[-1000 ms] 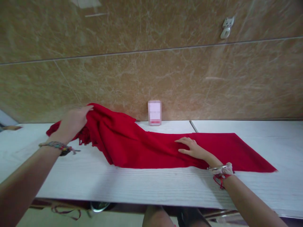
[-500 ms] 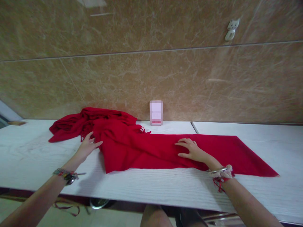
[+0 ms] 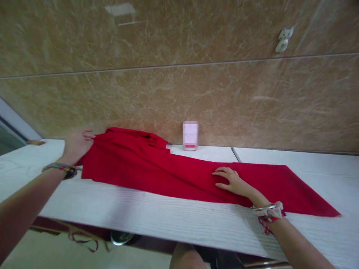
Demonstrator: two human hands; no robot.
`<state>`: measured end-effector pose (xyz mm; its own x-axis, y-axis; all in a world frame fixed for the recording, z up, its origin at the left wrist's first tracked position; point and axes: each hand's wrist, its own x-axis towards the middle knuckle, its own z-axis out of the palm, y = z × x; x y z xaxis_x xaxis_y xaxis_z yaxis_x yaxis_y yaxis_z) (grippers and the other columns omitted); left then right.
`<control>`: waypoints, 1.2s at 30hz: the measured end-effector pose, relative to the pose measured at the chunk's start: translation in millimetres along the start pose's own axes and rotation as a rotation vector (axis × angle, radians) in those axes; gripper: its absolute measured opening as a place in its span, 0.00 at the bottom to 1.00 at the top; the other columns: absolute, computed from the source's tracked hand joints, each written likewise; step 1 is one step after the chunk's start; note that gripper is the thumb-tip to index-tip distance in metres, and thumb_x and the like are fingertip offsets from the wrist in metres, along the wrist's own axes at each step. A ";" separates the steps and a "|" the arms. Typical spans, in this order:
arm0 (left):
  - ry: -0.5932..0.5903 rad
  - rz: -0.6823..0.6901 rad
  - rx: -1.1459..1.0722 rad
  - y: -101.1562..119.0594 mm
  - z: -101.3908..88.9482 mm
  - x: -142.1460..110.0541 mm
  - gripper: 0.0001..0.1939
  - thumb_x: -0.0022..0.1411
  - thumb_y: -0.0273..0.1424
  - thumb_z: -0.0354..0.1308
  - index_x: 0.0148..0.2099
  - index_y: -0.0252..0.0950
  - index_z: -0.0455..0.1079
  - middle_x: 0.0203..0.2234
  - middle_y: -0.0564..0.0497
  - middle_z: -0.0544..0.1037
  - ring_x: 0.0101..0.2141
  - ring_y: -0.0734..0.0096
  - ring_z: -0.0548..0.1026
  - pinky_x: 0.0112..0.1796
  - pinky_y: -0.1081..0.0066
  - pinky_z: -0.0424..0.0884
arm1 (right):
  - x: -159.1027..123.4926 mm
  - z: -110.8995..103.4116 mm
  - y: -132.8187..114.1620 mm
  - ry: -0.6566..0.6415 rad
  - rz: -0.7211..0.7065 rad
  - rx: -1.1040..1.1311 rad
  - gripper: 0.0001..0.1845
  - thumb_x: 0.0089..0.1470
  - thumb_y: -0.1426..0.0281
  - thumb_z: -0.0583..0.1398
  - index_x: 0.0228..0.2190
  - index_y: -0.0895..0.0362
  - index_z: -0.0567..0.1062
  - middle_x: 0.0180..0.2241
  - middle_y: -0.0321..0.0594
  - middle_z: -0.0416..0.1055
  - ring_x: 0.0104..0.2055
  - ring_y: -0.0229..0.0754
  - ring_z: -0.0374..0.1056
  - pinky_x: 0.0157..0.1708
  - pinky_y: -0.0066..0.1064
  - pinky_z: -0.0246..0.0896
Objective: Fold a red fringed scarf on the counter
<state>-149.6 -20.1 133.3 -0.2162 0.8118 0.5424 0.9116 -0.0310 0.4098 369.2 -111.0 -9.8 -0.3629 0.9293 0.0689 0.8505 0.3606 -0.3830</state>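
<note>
A red scarf (image 3: 174,172) stretches lengthwise over the white tabletop, its right end cut to a slanting point and its left part bunched in folds near the wall. My left hand (image 3: 78,144), slightly blurred, grips the scarf's upper left edge and holds the cloth drawn out to the left. Over the middle right of the scarf, my right hand (image 3: 228,180) lies palm down with its fingers spread, resting on the fabric. The fringe is hidden under the cloth now.
A phone-like pale pink object (image 3: 190,135), its face blurred out, leans upright against the brown marbled wall (image 3: 157,97). The white tabletop (image 3: 168,220) has a seam at right. A white cat-shaped hook (image 3: 284,39) is on the wall. Below the front edge sits a round metal-rimmed object (image 3: 121,238).
My left hand has taken hold of the scarf and moved left and up, pulling the cloth over the bunched part and covering the fringe. My right hand stays on the scarf.
</note>
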 end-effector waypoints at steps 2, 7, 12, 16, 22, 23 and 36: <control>-0.132 0.093 0.204 0.5 0.8 -7.8 0.19 0.47 0.19 0.47 0.43 0.28 0.68 0.27 0.49 0.76 0.34 0.65 0.73 0.43 0.64 0.67 | 0.2 0.3 0.1 0.004 -0.016 0.009 0.23 0.50 0.56 0.55 0.47 0.49 0.70 0.50 0.46 0.63 0.54 0.53 0.55 0.51 0.52 0.47; -0.176 0.367 0.492 33.5 37.8 -50.2 0.24 0.56 0.26 0.47 0.56 0.29 0.59 0.52 0.35 0.64 0.51 0.49 0.63 0.45 0.56 0.64 | -0.1 0.6 -1.1 0.025 -0.037 0.012 0.23 0.50 0.55 0.56 0.46 0.49 0.71 0.50 0.47 0.63 0.53 0.53 0.56 0.51 0.53 0.47; -0.430 0.761 0.180 97.2 85.4 -73.6 0.22 0.58 0.28 0.48 0.55 0.34 0.62 0.56 0.42 0.61 0.57 0.60 0.56 0.55 0.60 0.54 | -0.9 -1.0 -3.2 0.013 -0.035 -0.015 0.24 0.49 0.55 0.57 0.47 0.50 0.70 0.50 0.47 0.62 0.54 0.53 0.55 0.51 0.52 0.48; -0.830 0.938 0.049 149.5 111.7 -94.4 0.24 0.56 0.33 0.55 0.55 0.38 0.62 0.56 0.45 0.62 0.57 0.62 0.56 0.55 0.62 0.52 | -0.7 -1.2 -4.5 0.022 -0.031 -0.022 0.23 0.50 0.57 0.57 0.47 0.51 0.70 0.50 0.47 0.62 0.53 0.52 0.56 0.52 0.49 0.48; -1.018 0.938 -0.052 183.8 144.1 -119.4 0.25 0.53 0.33 0.58 0.54 0.36 0.63 0.46 0.45 0.71 0.46 0.65 0.68 0.46 0.69 0.63 | -4.0 -9.4 -11.6 -0.010 -0.025 0.002 0.23 0.50 0.59 0.58 0.48 0.52 0.69 0.50 0.47 0.62 0.53 0.50 0.56 0.52 0.49 0.48; -1.020 0.931 -0.064 184.2 148.1 -120.8 0.21 0.54 0.32 0.57 0.51 0.35 0.65 0.41 0.47 0.73 0.42 0.67 0.70 0.43 0.70 0.65 | -5.6 -12.1 -13.6 -0.017 -0.041 0.022 0.23 0.50 0.58 0.58 0.48 0.52 0.69 0.50 0.46 0.62 0.53 0.50 0.56 0.52 0.48 0.49; -0.614 0.992 -0.055 171.1 139.0 -124.6 0.08 0.56 0.26 0.46 0.34 0.37 0.67 0.31 0.50 0.73 0.33 0.70 0.70 0.37 0.72 0.64 | -11.4 -18.8 -26.1 -0.103 -0.219 0.046 0.12 0.47 0.74 0.59 0.37 0.58 0.75 0.44 0.45 0.67 0.47 0.44 0.63 0.49 0.36 0.58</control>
<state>81.8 -45.5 33.9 0.8015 0.5625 0.2028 0.5662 -0.8230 0.0453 358.2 -129.5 16.8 -0.5756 0.8155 0.0610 0.7298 0.5459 -0.4114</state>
